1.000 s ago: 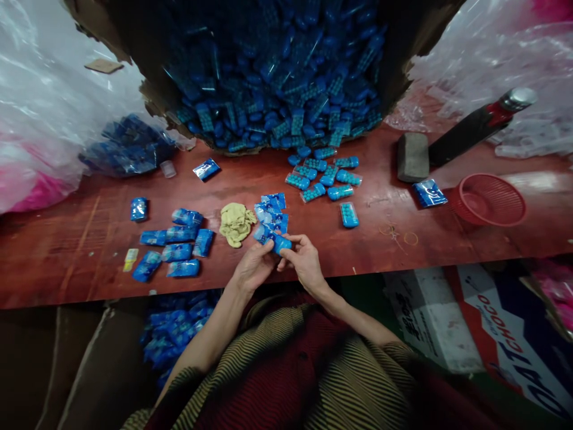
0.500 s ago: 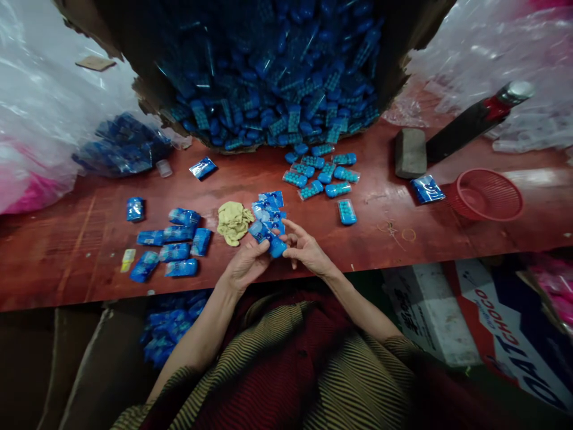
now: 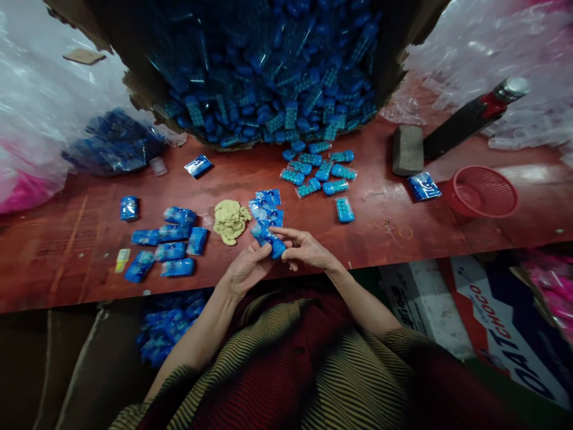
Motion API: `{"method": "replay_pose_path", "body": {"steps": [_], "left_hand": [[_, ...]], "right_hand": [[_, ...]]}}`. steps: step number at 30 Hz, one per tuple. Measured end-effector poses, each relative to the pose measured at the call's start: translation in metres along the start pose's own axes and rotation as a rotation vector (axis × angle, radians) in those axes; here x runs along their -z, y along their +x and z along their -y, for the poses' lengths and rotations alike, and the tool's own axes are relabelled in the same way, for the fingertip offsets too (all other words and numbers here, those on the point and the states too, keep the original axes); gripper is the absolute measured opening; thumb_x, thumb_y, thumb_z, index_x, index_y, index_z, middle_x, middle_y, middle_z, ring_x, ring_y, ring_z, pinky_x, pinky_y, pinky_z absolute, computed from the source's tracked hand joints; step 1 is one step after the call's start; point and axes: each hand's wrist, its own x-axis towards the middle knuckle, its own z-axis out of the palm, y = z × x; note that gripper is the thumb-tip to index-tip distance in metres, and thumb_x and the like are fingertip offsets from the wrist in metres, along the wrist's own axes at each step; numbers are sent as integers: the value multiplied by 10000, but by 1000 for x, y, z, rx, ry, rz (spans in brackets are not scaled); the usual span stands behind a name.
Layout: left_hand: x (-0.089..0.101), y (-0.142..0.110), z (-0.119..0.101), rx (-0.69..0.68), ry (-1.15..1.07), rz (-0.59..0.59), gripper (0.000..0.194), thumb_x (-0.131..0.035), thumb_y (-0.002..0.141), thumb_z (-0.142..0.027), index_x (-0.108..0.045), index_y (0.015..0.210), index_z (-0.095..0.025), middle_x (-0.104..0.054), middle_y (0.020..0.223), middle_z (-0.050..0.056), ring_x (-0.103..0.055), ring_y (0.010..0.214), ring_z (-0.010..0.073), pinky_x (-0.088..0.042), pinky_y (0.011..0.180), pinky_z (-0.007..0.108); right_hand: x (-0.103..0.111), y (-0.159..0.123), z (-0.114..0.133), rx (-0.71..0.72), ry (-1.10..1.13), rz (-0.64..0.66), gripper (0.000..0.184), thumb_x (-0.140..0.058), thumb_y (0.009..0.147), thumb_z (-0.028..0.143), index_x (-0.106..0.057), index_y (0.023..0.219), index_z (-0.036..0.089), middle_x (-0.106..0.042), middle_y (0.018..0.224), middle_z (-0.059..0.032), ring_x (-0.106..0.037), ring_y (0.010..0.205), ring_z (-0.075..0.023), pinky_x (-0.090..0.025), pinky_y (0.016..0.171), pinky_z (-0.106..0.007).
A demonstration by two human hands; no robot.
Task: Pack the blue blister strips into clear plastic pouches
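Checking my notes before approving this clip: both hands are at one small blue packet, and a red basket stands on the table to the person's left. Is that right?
Not quite: the head view shows the red basket on the table to the person's right. The rest stands: the left hand and right hand are both at one small blue packet.

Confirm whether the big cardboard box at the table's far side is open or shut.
Open: the cardboard box has a ragged edge around a wide opening, and blue containers show piled inside.
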Motion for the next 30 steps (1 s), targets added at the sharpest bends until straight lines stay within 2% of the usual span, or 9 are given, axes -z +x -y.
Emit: {"method": "replay_pose_path", "body": {"steps": [5, 12, 17, 20, 23, 25, 27, 30], "left_hand": [[-4, -1, 4, 8, 33, -24, 302, -799, 597, -297, -662, 812, -136, -656, 736, 58, -629, 917, 258, -505, 844, 398], [-4, -3, 18, -69, 38, 8, 295, -741, 670, -362, -675, 848, -136, -678, 834, 66, -610, 712, 171, -528, 673, 316], [-5, -3, 20, -147, 43, 10, 321, -744, 668, -337, -675, 898, -124, -688, 890, 86, -607, 716, 179, -515, 630, 312], [-6, -3, 26, -159, 49, -1, 344, -746, 662, -354, -673, 907, -124, -692, 906, 93, -603, 677, 171, -508, 592, 307], [-3, -4, 27, -156, 41, -55, 335, -755, 652, -347, -677, 891, -126, -699, 892, 97, -630, 757, 198, -525, 655, 323], [5, -7, 18, -185, -16, -143, 288, -737, 674, -360, -678, 846, -137, -706, 855, 86, -644, 831, 213, -530, 737, 339], [21, -15, -3, -280, -127, -282, 286, -673, 726, -430, -669, 801, -154, -711, 810, 67, -650, 885, 210, -519, 812, 343], [49, -34, -43, -506, -288, -469, 466, -482, 795, -595, -655, 836, -164, -716, 805, 69, -641, 958, 215, -496, 885, 363]], "right_hand": [[0, -1, -4, -2, 12, -26, 640, -675, 673, 165, -507, 1288, 218, -560, 566, 104, -530, 370, -52, -452, 374, -156], [-7, -1, -15, 62, -38, -157, 597, -643, 703, 215, -512, 1285, 228, -489, 496, 127, -535, 376, -59, -459, 407, -162], [-9, 2, -26, 166, -98, -279, 506, -658, 708, 295, -582, 1203, 226, -488, 481, 115, -487, 356, -59, -416, 392, -170], [-12, 4, -32, 179, -99, -294, 480, -651, 719, 346, -596, 1178, 218, -471, 473, 106, -463, 349, -67, -389, 364, -176], [-17, 7, -37, 169, -147, -285, 459, -614, 755, 347, -583, 1195, 221, -481, 504, 95, -455, 368, -65, -399, 383, -182], [-19, 10, -38, 152, -234, -250, 462, -597, 770, 336, -562, 1217, 223, -515, 563, 82, -465, 393, -64, -414, 412, -191], [-17, 12, -36, 165, -377, -230, 431, -578, 793, 334, -568, 1206, 212, -540, 613, 66, -479, 421, -67, -436, 466, -210], [-8, 17, -26, 259, -684, -350, 321, -544, 840, 335, -622, 1117, 190, -575, 692, 19, -539, 567, -104, -468, 621, -258]]}}
